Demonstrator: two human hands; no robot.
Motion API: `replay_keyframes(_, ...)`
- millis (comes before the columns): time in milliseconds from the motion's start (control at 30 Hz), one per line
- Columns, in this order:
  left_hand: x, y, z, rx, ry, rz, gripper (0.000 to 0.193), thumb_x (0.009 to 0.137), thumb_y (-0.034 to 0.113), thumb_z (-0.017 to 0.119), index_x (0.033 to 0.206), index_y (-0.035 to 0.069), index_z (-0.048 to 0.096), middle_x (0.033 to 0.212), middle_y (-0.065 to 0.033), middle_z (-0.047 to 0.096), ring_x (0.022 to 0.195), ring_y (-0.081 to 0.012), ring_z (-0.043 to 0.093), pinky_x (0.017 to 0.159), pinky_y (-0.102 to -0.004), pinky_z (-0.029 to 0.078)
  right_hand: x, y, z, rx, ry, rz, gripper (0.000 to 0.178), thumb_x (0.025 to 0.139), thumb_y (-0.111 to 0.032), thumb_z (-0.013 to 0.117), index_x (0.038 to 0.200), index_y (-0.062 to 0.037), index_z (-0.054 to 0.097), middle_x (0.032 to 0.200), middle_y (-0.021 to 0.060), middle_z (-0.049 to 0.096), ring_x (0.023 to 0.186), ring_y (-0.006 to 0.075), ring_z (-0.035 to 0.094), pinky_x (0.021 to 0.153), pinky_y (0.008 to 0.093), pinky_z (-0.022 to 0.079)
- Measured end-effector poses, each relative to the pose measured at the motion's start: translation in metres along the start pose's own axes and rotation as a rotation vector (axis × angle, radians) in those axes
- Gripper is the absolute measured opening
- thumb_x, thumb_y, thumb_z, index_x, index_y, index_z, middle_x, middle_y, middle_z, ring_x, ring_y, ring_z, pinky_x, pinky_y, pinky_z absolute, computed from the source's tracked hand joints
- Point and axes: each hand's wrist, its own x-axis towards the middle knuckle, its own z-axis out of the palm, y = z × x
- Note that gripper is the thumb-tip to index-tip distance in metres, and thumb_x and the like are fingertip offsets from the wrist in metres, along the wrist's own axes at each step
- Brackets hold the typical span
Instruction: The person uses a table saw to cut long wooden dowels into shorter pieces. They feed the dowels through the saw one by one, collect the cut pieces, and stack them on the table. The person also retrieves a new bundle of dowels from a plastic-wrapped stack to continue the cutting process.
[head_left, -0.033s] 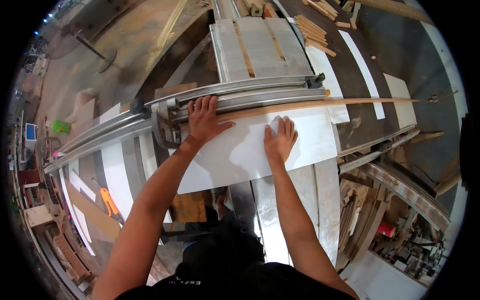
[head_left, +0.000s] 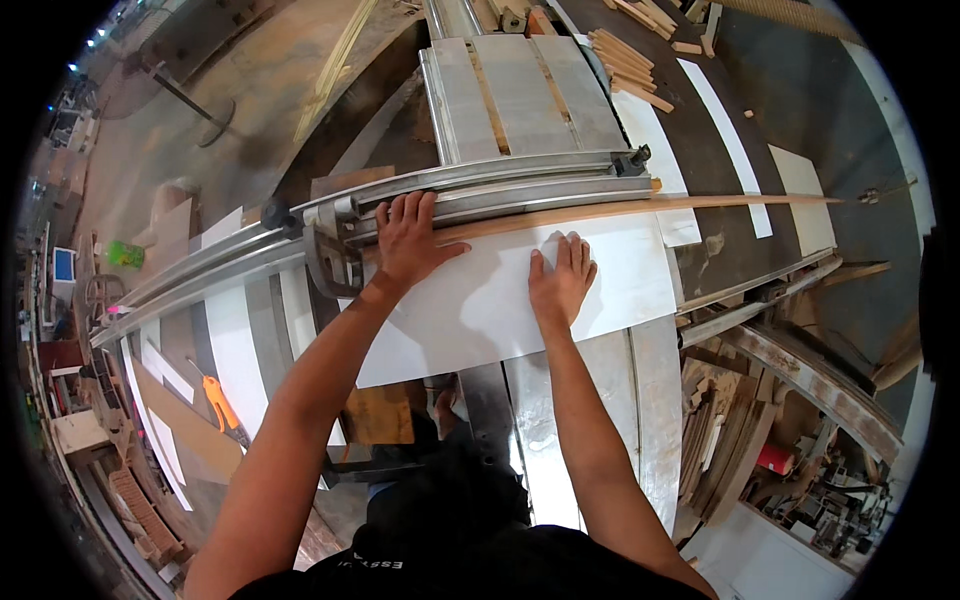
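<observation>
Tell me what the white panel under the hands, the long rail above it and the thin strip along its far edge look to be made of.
White panel: probably laminated board, going by its smooth matte white face. Long rail: metal, likely aluminium, grey with a dull sheen. Thin strip: bare wood, tan with visible grain. Left hand and right hand lie flat on the panel.

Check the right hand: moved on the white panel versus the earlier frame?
No. The right hand lies flat on the white panel, at the same spot just below the metal fence rail; the left hand has not shifted either.
</observation>
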Motion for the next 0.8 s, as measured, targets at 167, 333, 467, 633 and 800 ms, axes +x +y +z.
replay_keyframes(167, 0.002, 0.003, 0.002, 0.081, -0.055, -0.036, 0.085, 0.065, 0.051, 0.086, 0.129, 0.008, 0.053, 0.126, -0.0084, 0.055, 0.122, -0.0299, 0.048, 0.105, -0.0503, 0.030, 0.001, 0.002, 0.003, 0.023, 0.023, -0.007, 0.055, 0.092, -0.035, 0.065, 0.136, -0.0034, 0.055, 0.151, 0.0147, 0.047, 0.144, 0.0354, 0.035, 0.118, 0.0571, 0.025)
replay_keyframes(333, -0.002, -0.003, 0.001, 0.137, -0.164, -0.041, 0.082, 0.074, 0.049, 0.082, 0.136, 0.007, 0.049, 0.133, -0.0122, 0.052, 0.127, -0.0313, 0.046, 0.108, -0.0535, 0.028, 0.003, 0.011, 0.010, -0.017, 0.064, -0.106, 0.053, 0.091, -0.034, 0.066, 0.135, -0.0046, 0.057, 0.147, 0.0173, 0.051, 0.141, 0.0358, 0.040, 0.117, 0.0552, 0.026)
replay_keyframes(467, -0.003, -0.005, 0.000, 0.162, -0.248, -0.035, 0.079, 0.082, 0.047, 0.074, 0.142, 0.004, 0.047, 0.135, -0.0125, 0.049, 0.128, -0.0294, 0.043, 0.111, -0.0566, 0.025, 0.005, 0.013, 0.007, 0.086, 0.176, -0.204, 0.045, 0.088, -0.024, 0.071, 0.127, -0.0025, 0.063, 0.133, 0.0193, 0.061, 0.128, 0.0352, 0.052, 0.109, 0.0492, 0.036)
replay_keyframes(633, -0.005, -0.008, -0.001, 0.020, -0.127, -0.018, 0.081, 0.070, 0.043, 0.084, 0.132, 0.006, 0.048, 0.129, -0.0107, 0.050, 0.122, -0.0302, 0.046, 0.102, -0.0509, 0.031, 0.044, 0.013, 0.006, 0.192, 0.143, 0.236, 0.045, 0.090, -0.038, 0.067, 0.110, 0.0009, 0.072, 0.092, 0.0178, 0.074, 0.082, 0.0368, 0.069, 0.071, 0.0484, 0.055)
replay_keyframes(800, -0.002, -0.006, 0.001, 0.014, -0.072, -0.015, 0.085, 0.066, 0.045, 0.086, 0.132, 0.006, 0.049, 0.127, -0.0105, 0.051, 0.121, -0.0295, 0.047, 0.102, -0.0512, 0.030, 0.094, 0.033, 0.010, 0.247, 0.054, 0.410, 0.052, 0.089, -0.047, 0.061, 0.079, 0.0017, 0.076, 0.068, 0.0175, 0.070, 0.065, 0.0354, 0.067, 0.067, 0.0490, 0.052)
